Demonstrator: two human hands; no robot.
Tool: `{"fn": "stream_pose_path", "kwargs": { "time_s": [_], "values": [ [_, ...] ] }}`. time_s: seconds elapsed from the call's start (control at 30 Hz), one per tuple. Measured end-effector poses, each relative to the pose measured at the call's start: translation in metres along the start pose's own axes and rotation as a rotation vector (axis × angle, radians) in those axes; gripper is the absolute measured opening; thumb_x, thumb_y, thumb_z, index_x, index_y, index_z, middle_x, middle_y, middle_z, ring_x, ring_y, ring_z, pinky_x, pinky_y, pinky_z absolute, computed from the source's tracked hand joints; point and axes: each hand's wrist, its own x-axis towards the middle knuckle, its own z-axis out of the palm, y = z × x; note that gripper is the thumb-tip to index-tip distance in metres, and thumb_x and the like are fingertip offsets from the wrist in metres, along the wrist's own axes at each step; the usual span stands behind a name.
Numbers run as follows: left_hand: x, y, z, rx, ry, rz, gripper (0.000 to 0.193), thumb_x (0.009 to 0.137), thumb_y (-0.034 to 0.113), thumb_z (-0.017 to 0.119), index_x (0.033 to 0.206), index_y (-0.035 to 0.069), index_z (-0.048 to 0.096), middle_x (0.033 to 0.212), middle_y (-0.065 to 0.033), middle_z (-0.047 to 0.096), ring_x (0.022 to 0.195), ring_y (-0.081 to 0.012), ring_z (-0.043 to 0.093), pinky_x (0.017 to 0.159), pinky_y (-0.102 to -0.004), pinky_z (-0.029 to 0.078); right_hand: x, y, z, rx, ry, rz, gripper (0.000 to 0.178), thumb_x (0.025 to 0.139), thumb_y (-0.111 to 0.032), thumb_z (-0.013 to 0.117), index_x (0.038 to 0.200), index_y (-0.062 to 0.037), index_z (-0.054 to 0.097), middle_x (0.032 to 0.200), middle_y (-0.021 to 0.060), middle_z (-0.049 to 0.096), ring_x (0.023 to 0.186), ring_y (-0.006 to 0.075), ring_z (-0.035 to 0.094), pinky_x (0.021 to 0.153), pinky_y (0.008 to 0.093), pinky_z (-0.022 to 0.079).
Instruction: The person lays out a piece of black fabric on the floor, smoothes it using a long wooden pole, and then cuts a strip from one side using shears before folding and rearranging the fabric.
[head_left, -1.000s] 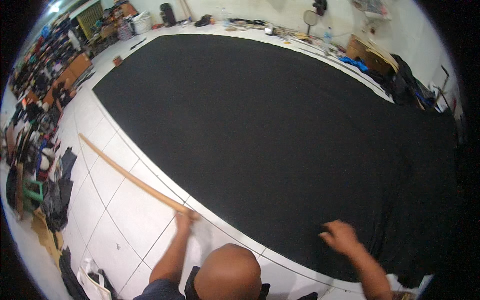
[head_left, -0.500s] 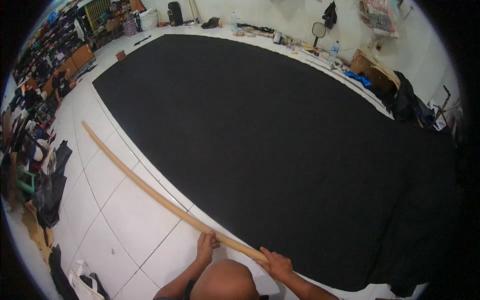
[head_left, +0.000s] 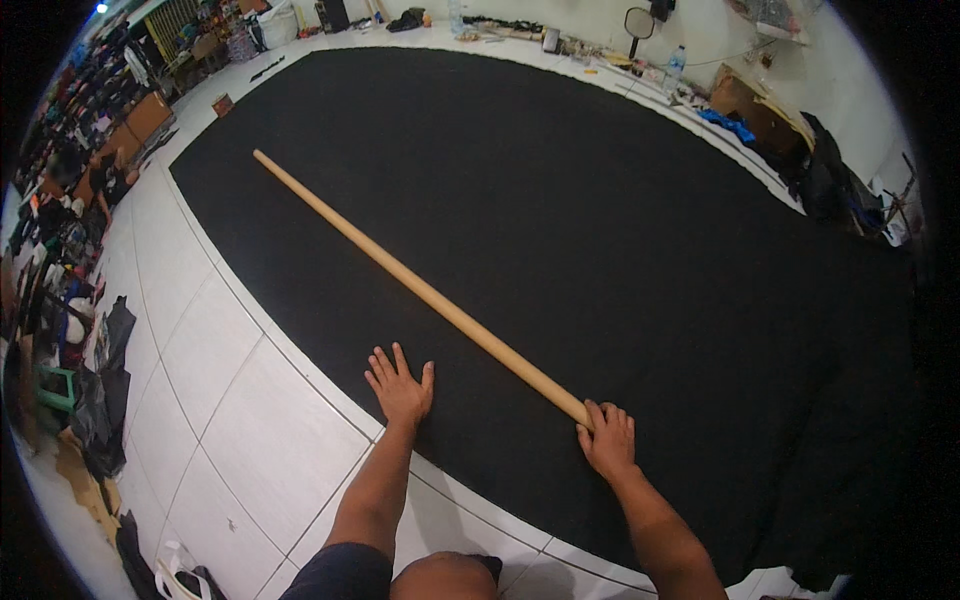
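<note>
A wide sheet of black fabric [head_left: 640,250] is spread over the white tiled floor. Across it, slanting from far left to near right, lies a long tan tube [head_left: 425,290]. My right hand [head_left: 608,440] grips the tube's near end, fingers wrapped over it. To the left of the tube, my left hand [head_left: 400,390] rests palm down on the fabric near its left edge. Its fingers are spread and it holds nothing. A gap of bare fabric separates that hand from the tube.
White floor tiles [head_left: 220,420] run along the fabric's left side. Farther left sit a green stool [head_left: 57,388] and black plastic sheeting [head_left: 103,385]. A person [head_left: 108,180] sits by the piled goods. Along the far wall stand a bottle [head_left: 675,65] and a cardboard piece [head_left: 745,110].
The tube has moved from the tiles beside the fabric onto the fabric, up and to the right. My left hand has let go of it and now lies flat with fingers spread.
</note>
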Motion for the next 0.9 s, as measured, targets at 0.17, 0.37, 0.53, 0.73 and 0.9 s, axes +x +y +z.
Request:
{"fn": "stream_pose_path", "kwargs": {
  "time_s": [0.17,0.37,0.53,0.73,0.9],
  "values": [
    [-0.001,-0.005,-0.003,0.038,0.035,-0.006,0.079,0.092,0.056,0.05,0.151,0.006,0.032,0.157,-0.0267,0.02,0.146,-0.0418,0.017,0.119,-0.0514,0.009,0.041,-0.004,0.009,-0.028,-0.143,0.011,0.05,0.097,-0.032,0.058,0.145,-0.0278,0.046,0.112,0.0126,0.055,0.097,0.0263,0.055,0.082,0.0417,0.045],
    [0.0,0.003,-0.009,0.005,-0.027,-0.033,0.078,0.092,0.051,0.054,0.151,0.007,0.031,0.158,-0.0249,0.018,0.148,-0.0399,0.014,0.12,-0.0517,0.007,0.129,0.015,0.011,-0.041,-0.072,0.026,0.051,0.097,-0.031,0.058,0.146,-0.0281,0.044,0.11,0.0122,0.055,0.095,0.0266,0.055,0.083,0.0431,0.045],
    [0.003,0.005,-0.009,-0.009,-0.057,-0.044,0.079,0.09,0.048,0.058,0.151,0.007,0.03,0.159,-0.0251,0.016,0.148,-0.0404,0.012,0.119,-0.0538,0.007,0.214,0.036,0.01,-0.066,-0.027,0.074,0.051,0.098,-0.03,0.057,0.147,-0.0274,0.043,0.11,0.0119,0.055,0.099,0.0267,0.055,0.085,0.0427,0.046],
    [0.006,0.004,-0.011,0.034,-0.06,-0.054,0.078,0.088,0.05,0.057,0.15,0.006,0.035,0.157,-0.0263,0.019,0.147,-0.0413,0.016,0.119,-0.0529,0.01,0.287,0.08,-0.001,-0.101,0.008,0.222,0.049,0.101,-0.033,0.051,0.148,-0.0297,0.04,0.11,0.0145,0.056,0.098,0.0286,0.058,0.085,0.0425,0.048],
    [0.006,0.007,-0.009,0.034,-0.08,-0.049,0.08,0.087,0.05,0.058,0.15,0.006,0.035,0.157,-0.0267,0.018,0.147,-0.0414,0.015,0.119,-0.0532,0.009,0.351,0.099,-0.019,-0.015,-0.02,0.358,0.049,0.102,-0.033,0.046,0.15,-0.0304,0.036,0.111,0.0181,0.057,0.098,0.0323,0.061,0.087,0.0454,0.051]
  ]
}}
